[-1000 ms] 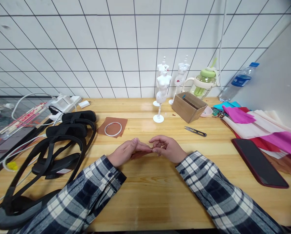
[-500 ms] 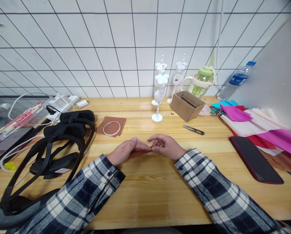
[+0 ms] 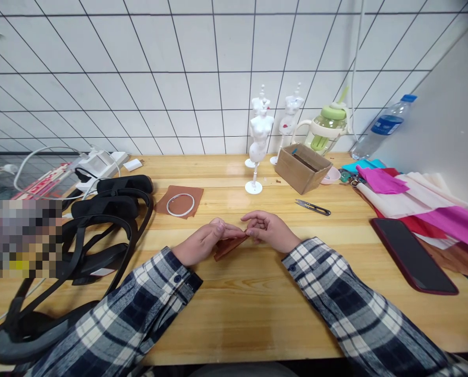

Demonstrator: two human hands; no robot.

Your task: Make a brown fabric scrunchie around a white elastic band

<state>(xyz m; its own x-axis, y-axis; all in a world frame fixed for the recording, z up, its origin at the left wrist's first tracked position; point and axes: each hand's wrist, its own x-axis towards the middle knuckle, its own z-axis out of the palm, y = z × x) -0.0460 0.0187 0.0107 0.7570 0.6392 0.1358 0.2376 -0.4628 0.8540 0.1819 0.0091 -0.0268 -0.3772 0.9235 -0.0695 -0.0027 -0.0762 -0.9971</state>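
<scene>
A small piece of brown fabric is stretched between my two hands just above the wooden table. My left hand holds it with the fingers laid long and together, and the cloth hangs out below them. At the cloth's right end, my right hand pinches the tip between thumb and forefinger, with the other fingers curled. Beyond my left hand, a silvery ring lies on a flat brown fabric square. A pair of thread snips rests beyond my right hand.
Small white dress-form mannequins stand at the back beside a cardboard box. Head-worn gear with black straps occupies the left. On the right are a phone, coloured fabrics, a green-lidded cup and a water bottle.
The brown fabric now shows more below my left fingers, where it was mostly hidden. My right hand has shifted slightly up and right, still pinching its end. The view has tilted a little.
</scene>
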